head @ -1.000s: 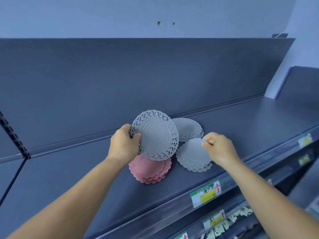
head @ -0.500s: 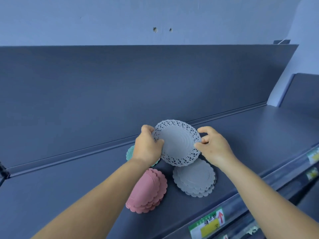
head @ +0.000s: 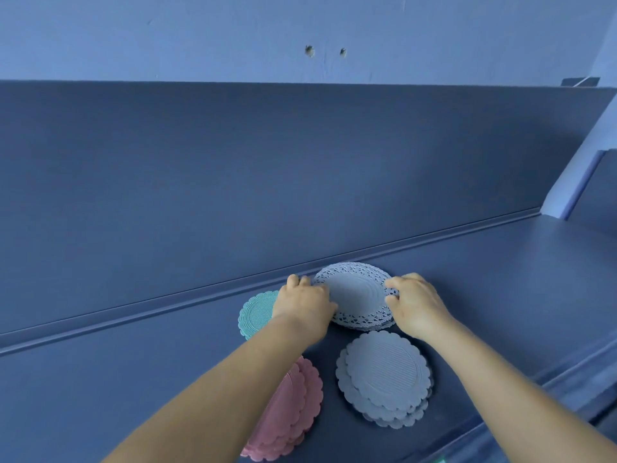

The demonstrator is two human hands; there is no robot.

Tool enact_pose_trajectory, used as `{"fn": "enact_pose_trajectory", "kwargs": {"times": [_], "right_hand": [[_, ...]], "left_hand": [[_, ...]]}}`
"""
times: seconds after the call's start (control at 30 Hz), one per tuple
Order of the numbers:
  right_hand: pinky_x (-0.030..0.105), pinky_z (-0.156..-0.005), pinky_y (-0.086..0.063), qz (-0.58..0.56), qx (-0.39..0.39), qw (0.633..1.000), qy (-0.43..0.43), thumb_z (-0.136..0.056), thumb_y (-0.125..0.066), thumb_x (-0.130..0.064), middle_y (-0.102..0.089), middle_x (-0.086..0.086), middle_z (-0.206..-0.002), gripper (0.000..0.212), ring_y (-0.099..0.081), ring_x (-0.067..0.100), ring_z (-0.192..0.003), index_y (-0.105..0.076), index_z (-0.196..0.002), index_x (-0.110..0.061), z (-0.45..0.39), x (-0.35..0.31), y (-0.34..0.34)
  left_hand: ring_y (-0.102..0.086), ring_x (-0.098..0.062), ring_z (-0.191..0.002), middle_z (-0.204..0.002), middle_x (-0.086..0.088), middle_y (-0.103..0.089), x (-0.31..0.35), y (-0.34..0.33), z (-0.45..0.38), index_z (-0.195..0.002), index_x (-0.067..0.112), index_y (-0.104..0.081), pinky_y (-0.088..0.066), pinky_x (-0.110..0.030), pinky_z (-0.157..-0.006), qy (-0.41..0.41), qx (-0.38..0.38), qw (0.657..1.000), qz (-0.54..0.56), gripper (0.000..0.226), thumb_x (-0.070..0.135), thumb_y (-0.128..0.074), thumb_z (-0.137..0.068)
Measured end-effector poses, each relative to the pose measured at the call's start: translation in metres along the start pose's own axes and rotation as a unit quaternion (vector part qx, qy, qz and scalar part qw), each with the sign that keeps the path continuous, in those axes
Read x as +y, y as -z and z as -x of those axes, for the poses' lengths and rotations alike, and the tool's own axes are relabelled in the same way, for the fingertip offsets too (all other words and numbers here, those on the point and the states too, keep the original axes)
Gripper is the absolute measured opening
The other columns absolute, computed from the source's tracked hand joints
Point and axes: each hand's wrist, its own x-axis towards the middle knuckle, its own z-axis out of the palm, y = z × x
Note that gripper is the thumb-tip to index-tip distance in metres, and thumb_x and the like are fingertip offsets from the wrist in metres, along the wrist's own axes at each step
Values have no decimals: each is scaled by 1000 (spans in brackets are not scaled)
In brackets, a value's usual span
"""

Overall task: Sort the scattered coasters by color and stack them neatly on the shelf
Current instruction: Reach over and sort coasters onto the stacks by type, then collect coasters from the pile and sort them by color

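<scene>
A grey lace-edged coaster [head: 355, 294] lies flat on top of a pile of like ones near the shelf's back ledge. My left hand [head: 305, 307] grips its left rim and my right hand [head: 412, 304] pinches its right rim. A stack of grey scalloped coasters [head: 387, 379] sits in front of it. A pink scalloped stack [head: 293, 406] lies front left, partly hidden by my left forearm. A teal coaster [head: 257, 312] shows behind my left hand.
The dark blue shelf [head: 133, 379] has a raised ledge along its back panel [head: 233, 178]. Its front edge [head: 567, 392] runs diagonally at lower right. A second shelf section [head: 597, 192] adjoins at the far right.
Both hands lowered the lace-edged coaster from mid-air onto the lace pile at the back. The view tilted so the teal coaster is more visible.
</scene>
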Motion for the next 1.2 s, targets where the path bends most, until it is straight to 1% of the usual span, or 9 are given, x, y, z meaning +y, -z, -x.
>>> {"fn": "enact_pose_trajectory", "kwargs": {"times": [0.07,0.23,0.4,0.47,0.6,0.73,0.9,1.07,1.2], "right_hand": [[37,-101,-40,26,-4,1000,6,-99,-39,-21,-40,4,-141,35,-38,26,-125,-53,-128,-8,4,-1,0],[36,-111,-29,36,20,997,68,-99,-37,-32,-30,-6,-151,46,-24,23,-137,-36,-143,-21,24,-20,6],[30,-114,-17,12,18,989,145,-99,-37,-34,-27,-8,-153,49,-20,17,-141,-28,-146,-24,58,-67,3],[27,-114,-18,2,13,985,169,-98,-38,-34,-29,-8,-152,50,-22,16,-140,-28,-146,-23,74,-90,-3],[27,-112,-21,-13,10,976,218,-98,-40,-33,-34,-7,-149,48,-29,17,-137,-32,-144,-21,107,-140,-22],[26,-113,-19,-30,-9,969,245,-97,-42,-34,-34,-7,-150,50,-27,15,-139,-32,-145,-21,146,-195,-46],[27,-112,-24,-42,-36,958,281,-98,-40,-35,-32,-10,-150,50,-27,14,-139,-31,-145,-23,206,-268,-74],[27,-112,-24,-60,-63,943,320,-98,-41,-35,-31,-10,-151,49,-24,12,-140,-31,-145,-23,267,-340,-101],[27,-108,-26,-67,-79,930,353,-98,-40,-34,-32,-10,-150,48,-25,13,-139,-33,-144,-22,308,-389,-122]], "left_hand": [[-37,-29,-119,-129,-11,-45,-2,1,1,-125,17,-49,-35,-34,-97,-7,-1,1000,-14,34,33,-39,-97],[-38,-25,-124,-132,-6,-47,-11,12,18,-131,15,-46,-32,-33,-104,-19,57,998,9,42,39,-39,-97],[-36,-23,-129,-137,-3,-46,-44,31,64,-136,14,-41,-29,-31,-107,-15,104,994,14,44,36,-37,-98],[-37,-22,-129,-137,-2,-46,-64,36,86,-137,15,-40,-29,-30,-107,-6,111,994,13,45,37,-37,-99],[-36,-21,-131,-140,-1,-45,-111,45,138,-142,15,-35,-28,-28,-108,30,117,993,14,49,39,-38,-98],[-36,-20,-131,-139,0,-44,-166,49,198,-143,16,-33,-29,-27,-107,69,118,991,17,50,39,-37,-99],[-35,-19,-132,-141,1,-43,-235,52,276,-146,18,-27,-27,-26,-107,115,119,986,18,53,39,-37,-99],[-42,-21,-124,-134,-1,-49,-301,55,355,-138,16,-37,-33,-28,-102,161,122,979,1,46,40,-40,-98],[-41,-23,-126,-134,-2,-49,-347,55,412,-139,17,-36,-34,-30,-103,204,120,972,1,48,40,-40,-97]]}}
